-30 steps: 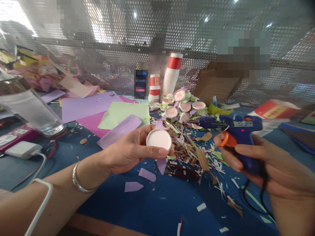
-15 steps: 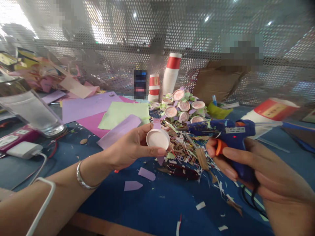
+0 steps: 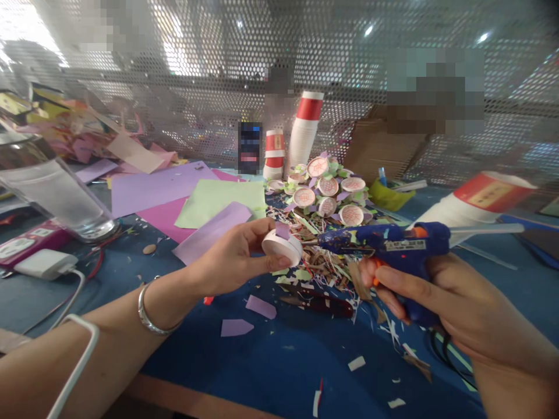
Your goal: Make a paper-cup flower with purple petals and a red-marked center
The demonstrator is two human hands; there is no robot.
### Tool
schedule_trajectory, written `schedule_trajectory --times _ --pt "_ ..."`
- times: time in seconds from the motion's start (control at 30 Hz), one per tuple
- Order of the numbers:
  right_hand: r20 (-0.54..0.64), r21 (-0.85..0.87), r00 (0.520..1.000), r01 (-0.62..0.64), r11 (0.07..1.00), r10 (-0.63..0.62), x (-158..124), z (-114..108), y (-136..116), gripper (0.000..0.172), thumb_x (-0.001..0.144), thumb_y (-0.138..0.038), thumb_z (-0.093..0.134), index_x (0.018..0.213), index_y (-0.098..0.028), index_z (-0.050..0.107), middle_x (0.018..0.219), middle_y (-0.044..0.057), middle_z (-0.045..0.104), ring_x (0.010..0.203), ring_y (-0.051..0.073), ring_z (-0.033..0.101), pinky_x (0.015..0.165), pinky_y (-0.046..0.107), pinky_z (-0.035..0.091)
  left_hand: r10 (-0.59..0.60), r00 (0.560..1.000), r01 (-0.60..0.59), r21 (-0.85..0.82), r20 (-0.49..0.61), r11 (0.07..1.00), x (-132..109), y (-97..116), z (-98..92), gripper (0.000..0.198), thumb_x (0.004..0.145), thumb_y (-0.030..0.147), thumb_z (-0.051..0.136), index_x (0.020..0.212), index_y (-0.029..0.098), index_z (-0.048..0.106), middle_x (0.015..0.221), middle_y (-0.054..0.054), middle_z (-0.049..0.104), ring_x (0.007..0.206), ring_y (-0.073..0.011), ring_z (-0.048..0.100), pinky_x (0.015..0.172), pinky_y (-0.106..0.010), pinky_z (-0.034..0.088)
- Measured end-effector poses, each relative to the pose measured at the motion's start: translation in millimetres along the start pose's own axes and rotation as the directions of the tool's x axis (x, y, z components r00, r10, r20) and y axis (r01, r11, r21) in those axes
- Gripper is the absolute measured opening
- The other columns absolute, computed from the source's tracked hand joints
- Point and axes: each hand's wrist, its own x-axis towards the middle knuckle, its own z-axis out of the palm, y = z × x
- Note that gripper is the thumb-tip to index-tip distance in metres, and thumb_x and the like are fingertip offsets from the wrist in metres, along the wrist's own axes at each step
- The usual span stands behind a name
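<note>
Between its thumb and fingers, my left hand point(image 3: 238, 250) grips a round white paper cup bottom point(image 3: 279, 249), tilted, with a purple paper tab point(image 3: 282, 230) at its upper edge. My right hand point(image 3: 432, 291) is wrapped round a blue glue gun point(image 3: 384, 241), fingers on its orange trigger. The gun's metal nozzle points left and sits at the right rim of the cup bottom; whether it touches, I cannot tell. A clear glue stick point(image 3: 487, 229) juts from the gun's back. Below lie two purple paper pieces point(image 3: 261, 306) and dark-handled scissors point(image 3: 323, 302).
Paper scraps point(image 3: 332, 270) cover the middle of the blue table. Decorated cup bottoms point(image 3: 327, 186) are piled behind, near stacked paper cups point(image 3: 304, 131). Coloured sheets point(image 3: 218, 201), a glass of water point(image 3: 65, 198) and a power strip point(image 3: 32, 241) stand left. More cups point(image 3: 489, 192) lie right.
The glue gun has moved left and slightly down, bringing its nozzle to the cup bottom's rim. My left hand has tilted the cup bottom, and its purple tab now shows at the top edge.
</note>
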Motion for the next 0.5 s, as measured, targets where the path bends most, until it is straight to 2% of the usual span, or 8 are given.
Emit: schedule_trajectory --times 0.17,0.4,0.5 --pt "-0.023 0.002 1.0 0.001 1.0 -0.001 -1.8 0.6 -1.1 0.049 0.094 -0.056 0.06 0.058 -0.023 0.065 0.055 0.001 0.062 0.057 0.016 0.06 0.06 0.03 0.046 0.035 0.999 -0.033 0.077 -0.025 0.996 -0.2 2.7 -1.2 0.017 0.085 0.026 0.078 0.091 0.018 0.065 0.087 -0.001 0.069 0.081 -0.0121 0.062 0.076 -0.024 0.047" --pt "-0.017 -0.015 1.0 -0.01 1.0 0.01 -0.9 1.5 -0.2 0.052 0.093 -0.058 0.06 0.055 -0.023 0.063 0.057 0.002 0.063 0.058 0.017 0.06 0.06 0.031 0.046 -0.032 0.998 0.039 0.149 -0.047 0.988 -1.9 -0.8 -2.8 0.029 0.083 0.036 0.08 0.091 0.015 0.062 0.086 -0.002 0.067 0.079 -0.0132 0.06 0.075 -0.026 0.045" --pt "0.008 -0.022 1.0 -0.03 0.999 0.03 -0.6 1.8 -0.3 0.053 0.094 -0.059 0.059 0.055 -0.022 0.063 0.058 0.003 0.062 0.057 0.017 0.059 0.059 0.031 0.045 -0.023 0.999 0.027 0.161 -0.03 0.987 -2.1 -0.4 -2.0 0.028 0.084 0.035 0.08 0.092 0.016 0.062 0.085 -0.002 0.065 0.08 -0.0129 0.059 0.074 -0.026 0.045"
